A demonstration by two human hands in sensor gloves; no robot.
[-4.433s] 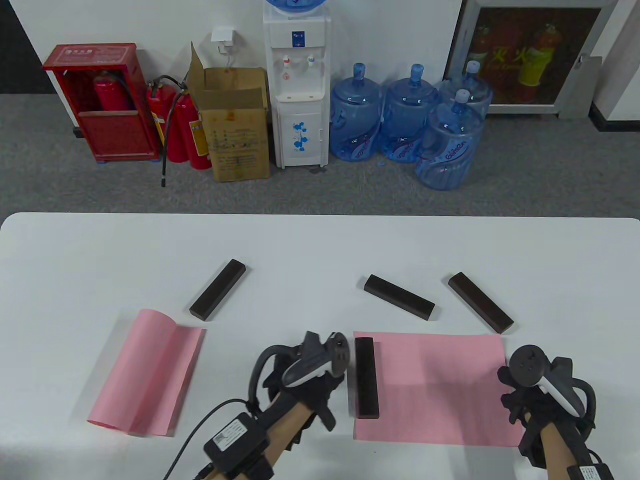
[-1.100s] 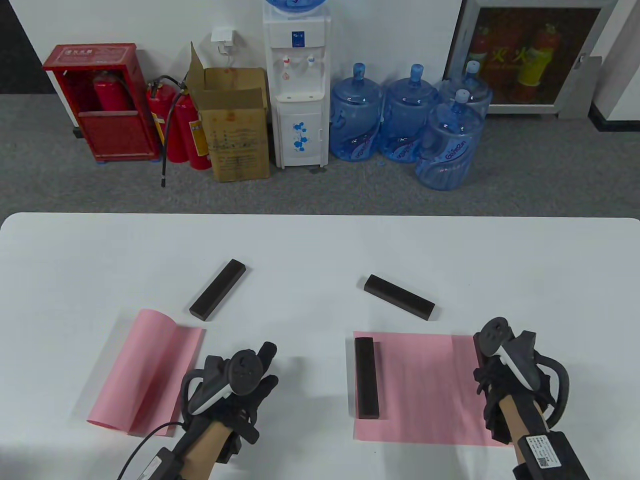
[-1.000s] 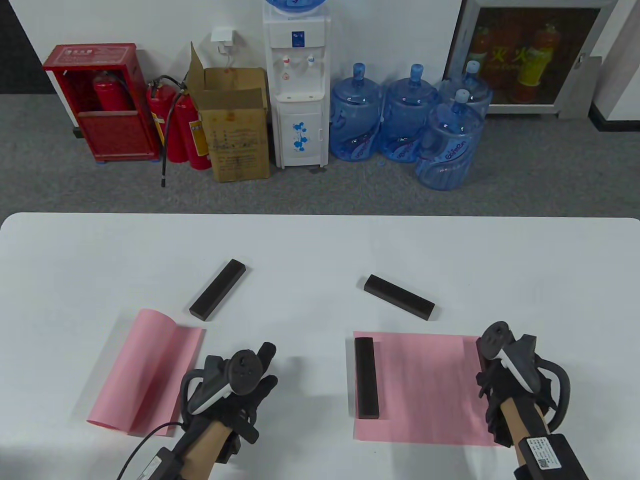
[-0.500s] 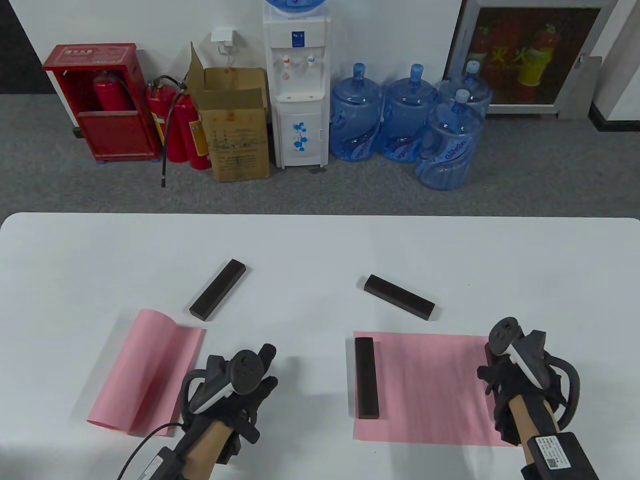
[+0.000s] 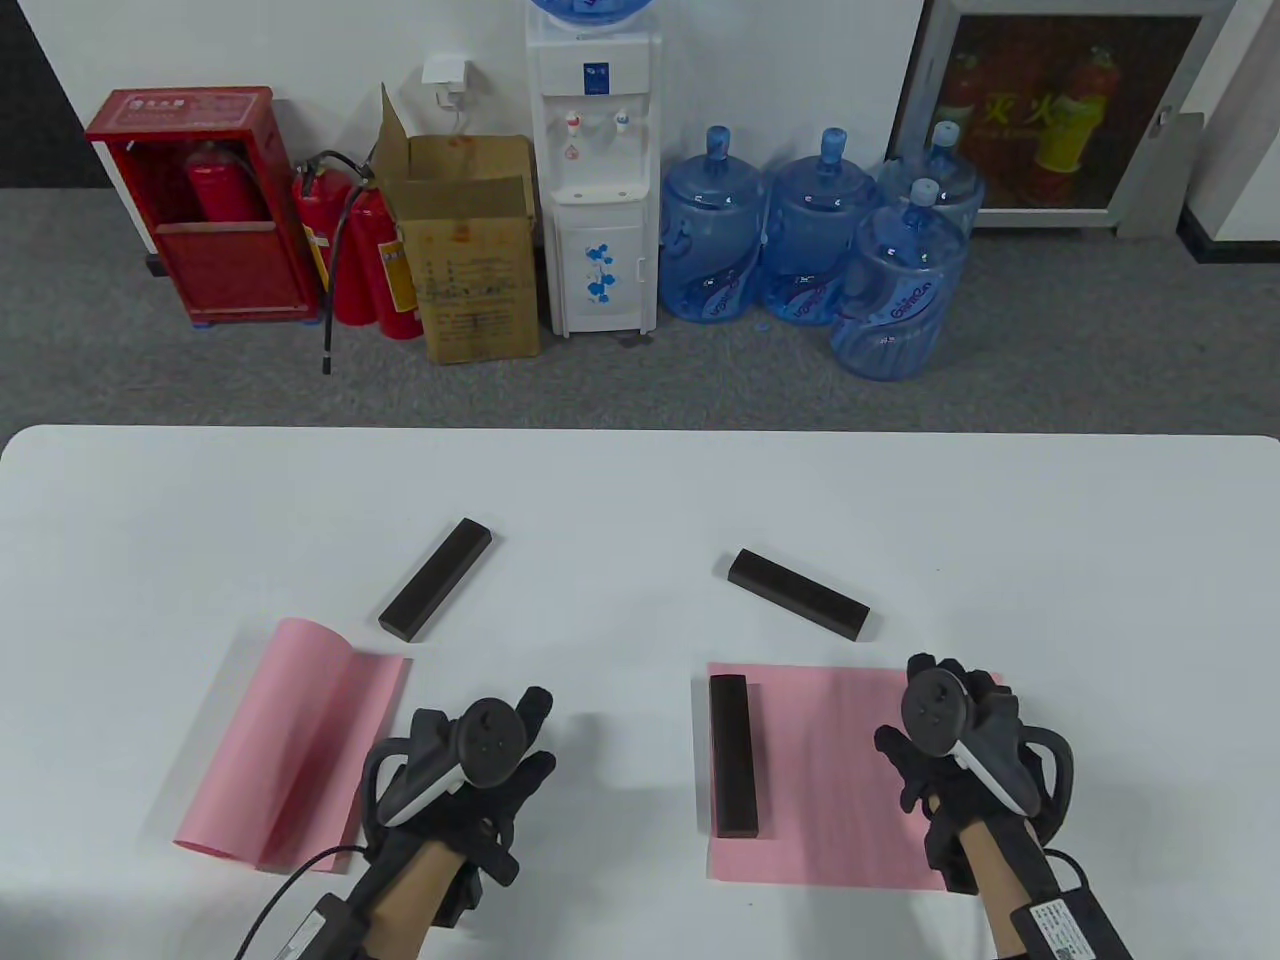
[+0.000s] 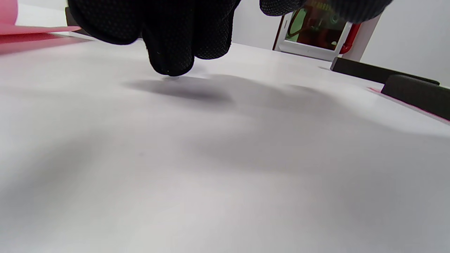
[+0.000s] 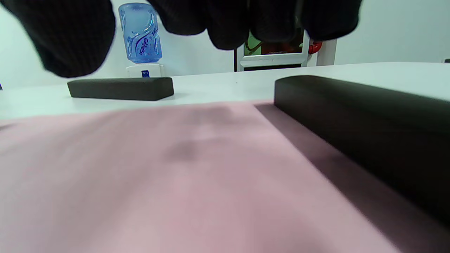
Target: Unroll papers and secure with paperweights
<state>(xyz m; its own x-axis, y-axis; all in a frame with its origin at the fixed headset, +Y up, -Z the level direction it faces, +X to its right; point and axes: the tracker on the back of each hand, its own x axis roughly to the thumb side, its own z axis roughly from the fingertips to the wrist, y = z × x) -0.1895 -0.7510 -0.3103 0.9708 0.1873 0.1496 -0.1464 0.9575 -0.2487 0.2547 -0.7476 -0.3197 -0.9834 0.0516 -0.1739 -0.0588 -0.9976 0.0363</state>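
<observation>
The right pink paper (image 5: 830, 770) lies unrolled and flat. A dark paperweight bar (image 5: 733, 755) lies along its left edge. A second bar (image 7: 355, 112) lies along its right edge; in the table view my hand hides it. My right hand (image 5: 915, 700) hovers over the right part of this paper, fingers spread and empty; it also shows in the right wrist view (image 7: 225, 24). My left hand (image 5: 530, 735) rests empty on the bare table between the papers, fingertips (image 6: 170, 65) touching it. The left pink paper (image 5: 290, 745) is still partly rolled.
Two loose bars lie on the white table (image 5: 640, 480): one (image 5: 436, 578) behind the left paper, one (image 5: 798, 593) behind the right paper, also in the right wrist view (image 7: 121, 88). Beyond the far edge stand water bottles, a dispenser and a carton.
The far-right bar now lies on the right paper's right edge. My right hand has let it go and moved left over the paper. My left hand moved left earlier and now holds still.
</observation>
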